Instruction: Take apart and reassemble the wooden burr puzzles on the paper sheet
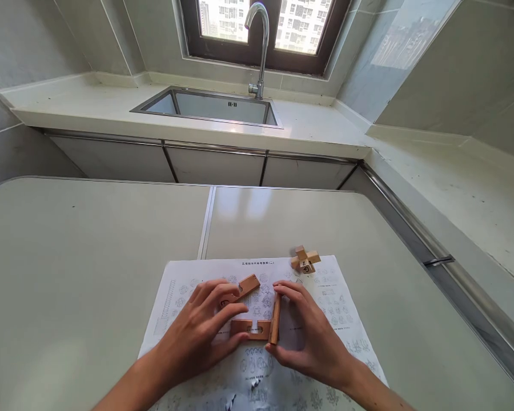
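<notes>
My right hand [310, 334] pinches a wooden puzzle bar [276, 319] by its two ends, thumb at the near end and fingers at the far end. The bar stands crosswise at the right end of a notched wooden puzzle piece [261, 335], which has a square cut in its middle. My left hand [205, 322] is open, its fingers and thumb apart around the left end of that notched piece; whether it touches it I cannot tell. Another wooden piece [249, 284] lies slantwise beyond, partly hidden by my left fingers.
A printed sheet [184, 279] with small diagrams lies under the pieces on the pale table [89, 257]. An assembled wooden cross puzzle [305, 261] sits at its far right corner. Beyond the table are a counter [317, 128], a sink [205, 105] and a tap [263, 45].
</notes>
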### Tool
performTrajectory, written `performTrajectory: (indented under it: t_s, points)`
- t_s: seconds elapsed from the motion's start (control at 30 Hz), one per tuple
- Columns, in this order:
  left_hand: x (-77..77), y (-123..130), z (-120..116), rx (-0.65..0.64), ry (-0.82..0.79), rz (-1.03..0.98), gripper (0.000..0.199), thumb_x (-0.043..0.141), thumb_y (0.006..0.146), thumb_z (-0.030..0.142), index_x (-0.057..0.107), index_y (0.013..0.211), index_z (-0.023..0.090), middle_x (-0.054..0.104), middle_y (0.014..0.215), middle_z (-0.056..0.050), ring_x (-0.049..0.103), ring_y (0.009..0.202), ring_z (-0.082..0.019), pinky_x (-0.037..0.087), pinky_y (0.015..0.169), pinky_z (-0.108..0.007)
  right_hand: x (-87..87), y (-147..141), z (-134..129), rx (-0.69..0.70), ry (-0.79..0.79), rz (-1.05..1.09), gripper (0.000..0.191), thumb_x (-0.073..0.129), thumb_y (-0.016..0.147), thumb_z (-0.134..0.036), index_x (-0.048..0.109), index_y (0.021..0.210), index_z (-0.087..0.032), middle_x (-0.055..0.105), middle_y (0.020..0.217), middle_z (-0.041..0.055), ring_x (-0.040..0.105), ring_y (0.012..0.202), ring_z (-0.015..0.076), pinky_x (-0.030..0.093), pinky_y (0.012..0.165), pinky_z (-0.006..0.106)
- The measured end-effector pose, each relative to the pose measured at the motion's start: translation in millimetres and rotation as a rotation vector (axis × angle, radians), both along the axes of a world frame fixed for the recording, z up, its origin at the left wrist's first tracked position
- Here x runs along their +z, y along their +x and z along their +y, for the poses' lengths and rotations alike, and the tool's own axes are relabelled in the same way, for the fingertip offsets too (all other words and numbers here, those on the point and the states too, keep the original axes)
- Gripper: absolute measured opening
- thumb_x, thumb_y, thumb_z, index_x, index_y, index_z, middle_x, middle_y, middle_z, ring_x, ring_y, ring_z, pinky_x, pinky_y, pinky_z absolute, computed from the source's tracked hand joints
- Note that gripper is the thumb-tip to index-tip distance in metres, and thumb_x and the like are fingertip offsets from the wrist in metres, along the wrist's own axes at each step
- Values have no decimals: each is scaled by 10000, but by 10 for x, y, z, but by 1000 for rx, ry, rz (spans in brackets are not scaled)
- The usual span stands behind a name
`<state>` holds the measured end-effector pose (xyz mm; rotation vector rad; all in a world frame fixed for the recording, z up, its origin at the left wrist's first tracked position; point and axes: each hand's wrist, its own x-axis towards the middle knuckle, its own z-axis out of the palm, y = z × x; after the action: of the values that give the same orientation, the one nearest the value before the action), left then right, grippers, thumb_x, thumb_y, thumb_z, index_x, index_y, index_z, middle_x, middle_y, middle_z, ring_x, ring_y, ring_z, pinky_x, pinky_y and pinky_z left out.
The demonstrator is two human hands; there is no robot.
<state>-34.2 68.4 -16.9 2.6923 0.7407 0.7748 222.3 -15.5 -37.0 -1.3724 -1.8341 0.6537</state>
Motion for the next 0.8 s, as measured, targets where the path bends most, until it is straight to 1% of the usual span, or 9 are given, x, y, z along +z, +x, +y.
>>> performTrajectory:
  t_s: [0.07, 0.13, 0.23, 0.33, 0.47, 0.57, 0.67, 0.8]
  points:
    - [12, 22, -34, -38, 37, -1, 180, 762, 904, 315, 661, 1027, 230, 668, 1222, -97, 580, 1203, -290, 516, 996, -437, -10, 2, 1, 2, -3, 13, 805, 809, 793, -267, 400, 1487, -263, 488, 1469, 143, 531, 1377, 325, 498, 1155, 479]
    - [4, 43, -62, -33, 60, -14, 202, 792, 874, 346, 645, 934, 222, 684, 1209, -96, 592, 1197, -297, 516, 991, -440, -19, 6, 2, 8, -7, 22, 806, 807, 800, -276, 392, 1490, -261, 482, 1472, 143, 522, 1383, 324, 486, 1164, 481]
    - [-18, 63, -79, 21, 70, -35, 195, 786, 862, 275, 603, 887, 212, 695, 1190, -94, 601, 1192, -292, 520, 978, -431, -20, 7, 1, 14, -3, 24, 802, 815, 802, -303, 392, 1482, -255, 488, 1459, 146, 525, 1372, 327, 493, 1151, 479]
    - [-28, 66, -67, 86, 67, -11, 172, 740, 875, 218, 572, 909, 214, 691, 1188, -98, 595, 1202, -294, 522, 972, -438, -4, 2, -2, 18, 5, -6, 787, 837, 781, -328, 424, 1446, -246, 504, 1422, 156, 538, 1339, 340, 519, 1110, 486]
    - [-35, 57, -41, 147, 32, 23, 157, 693, 906, 229, 550, 973, 223, 668, 1214, -100, 599, 1182, -294, 523, 960, -449, 15, -13, -7, 52, 24, -105, 799, 899, 705, -353, 487, 1382, -245, 534, 1341, 154, 569, 1253, 360, 558, 1028, 502]
    - [-44, 57, -30, 152, -23, 53, 217, 665, 925, 223, 544, 1105, 222, 651, 1267, -105, 604, 1186, -288, 524, 976, -452, 16, -27, -9, 88, 36, -176, 868, 943, 642, -329, 494, 1380, -241, 559, 1292, 146, 583, 1197, 362, 571, 988, 508]
    - [-49, 62, -19, 148, -60, 53, 290, 637, 957, 224, 517, 1222, 222, 652, 1282, -104, 621, 1177, -274, 528, 982, -440, 9, -36, -8, 98, 41, -204, 944, 966, 618, -328, 466, 1413, -238, 567, 1293, 151, 588, 1179, 364, 575, 981, 518]
    - [-48, 58, -10, 142, -77, 25, 307, 619, 993, 237, 500, 1276, 228, 656, 1291, -102, 633, 1179, -261, 533, 988, -417, -12, -36, -6, 89, 58, -222, 987, 982, 622, -364, 440, 1437, -239, 568, 1317, 161, 600, 1184, 364, 585, 976, 524]
